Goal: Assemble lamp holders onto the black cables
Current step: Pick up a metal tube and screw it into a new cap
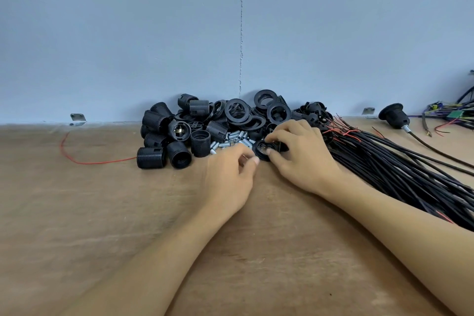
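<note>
I am in a small assembly workshop: my bare brown plywood tabletop butts against a plain blue-grey wall and carries a heap of black threaded plastic lamp holder shells, loose small silver metal tubes, a thick bundle of black cables and a tangle of coloured wires.

a brown wooden table runs back to a pale blue wall, which has a thin vertical seam near the middle. two small metal brackets sit where table meets wall, one at the left and one at the right. a loose red wire curves across the left of the table. at the far right edge lies a tangle of coloured wires around a green board.
</note>
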